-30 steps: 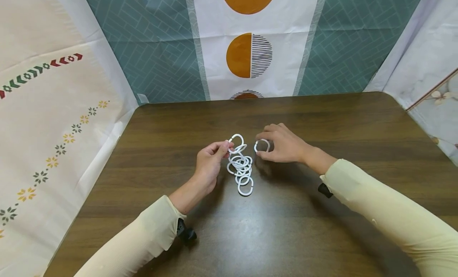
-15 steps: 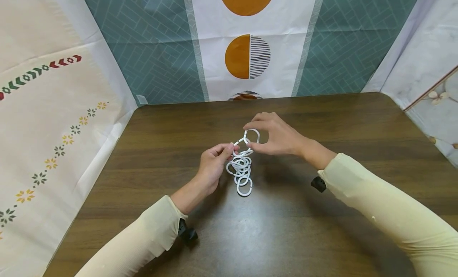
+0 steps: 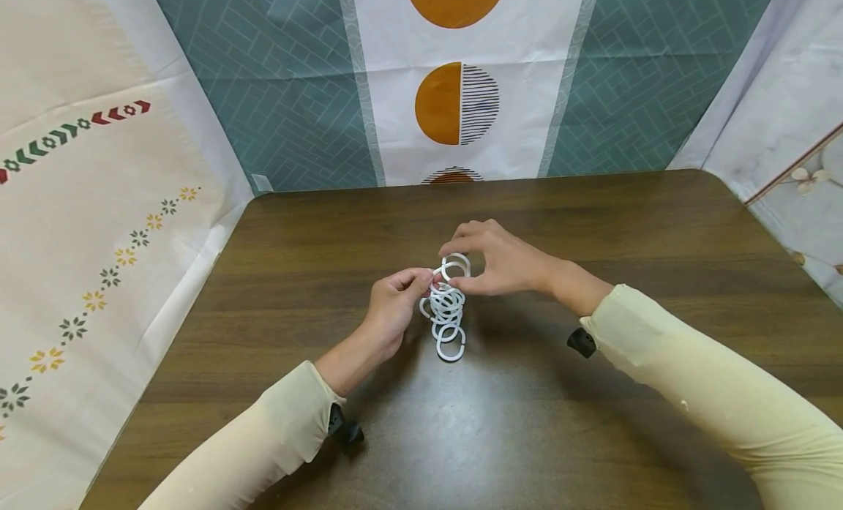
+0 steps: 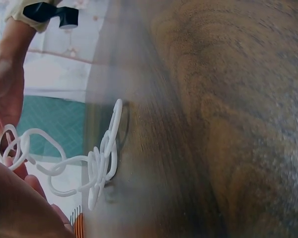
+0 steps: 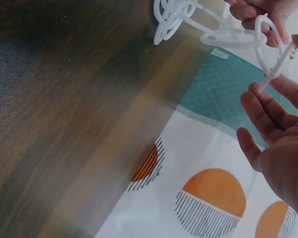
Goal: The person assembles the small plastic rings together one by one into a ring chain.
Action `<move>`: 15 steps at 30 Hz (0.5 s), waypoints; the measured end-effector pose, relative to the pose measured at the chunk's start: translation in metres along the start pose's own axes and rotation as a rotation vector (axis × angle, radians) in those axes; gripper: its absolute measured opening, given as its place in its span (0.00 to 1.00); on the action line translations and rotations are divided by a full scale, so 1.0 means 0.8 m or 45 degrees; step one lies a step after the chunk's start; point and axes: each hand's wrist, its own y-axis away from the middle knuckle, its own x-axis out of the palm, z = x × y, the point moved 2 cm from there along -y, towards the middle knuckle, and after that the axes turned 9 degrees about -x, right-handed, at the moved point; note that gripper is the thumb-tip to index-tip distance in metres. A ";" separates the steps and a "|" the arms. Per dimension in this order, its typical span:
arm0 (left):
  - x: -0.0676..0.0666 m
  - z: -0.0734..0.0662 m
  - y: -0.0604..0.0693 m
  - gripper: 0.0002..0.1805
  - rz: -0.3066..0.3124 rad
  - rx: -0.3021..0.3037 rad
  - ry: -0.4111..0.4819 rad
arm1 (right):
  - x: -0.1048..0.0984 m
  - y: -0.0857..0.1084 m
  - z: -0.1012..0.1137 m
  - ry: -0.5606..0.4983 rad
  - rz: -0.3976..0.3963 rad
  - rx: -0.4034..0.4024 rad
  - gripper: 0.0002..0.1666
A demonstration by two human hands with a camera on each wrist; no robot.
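A chain of several linked white plastic curtain rings (image 3: 451, 359) lies heaped on the table, its upper end lifted. My left hand (image 3: 387, 310) pinches the top ring of this chain between thumb and fingers. Opposite it, my right hand (image 3: 503, 263) holds another white ring (image 5: 276, 69) by its rim, between thumb and fingertips. The two held rings cross each other; whether they are fully hooked together is hard to tell. In the left wrist view the raised links (image 4: 64, 162) run down from the hands to the heap.
The brown wooden table (image 3: 296, 254) spreads around the hands. Behind it hangs a teal and white cloth (image 3: 309, 122) with orange circles. A cream patterned cloth (image 3: 112, 217) covers the left side, and a pale one (image 3: 797, 129) the right.
The right hand has carried its ring leftward to the ring in the left hand, rising and then sinking a little. The rings, apart before, now overlap. The left hand has barely moved.
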 end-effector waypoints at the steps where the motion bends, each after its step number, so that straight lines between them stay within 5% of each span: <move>1: 0.000 0.000 0.000 0.10 0.000 0.000 0.003 | -0.001 0.000 0.000 -0.004 0.007 -0.002 0.21; 10: -0.001 0.000 0.001 0.10 -0.011 0.019 0.017 | -0.004 -0.001 0.003 -0.079 0.098 0.023 0.20; 15: -0.002 -0.004 0.000 0.10 0.013 0.043 0.017 | -0.003 0.003 0.003 0.013 0.131 0.059 0.22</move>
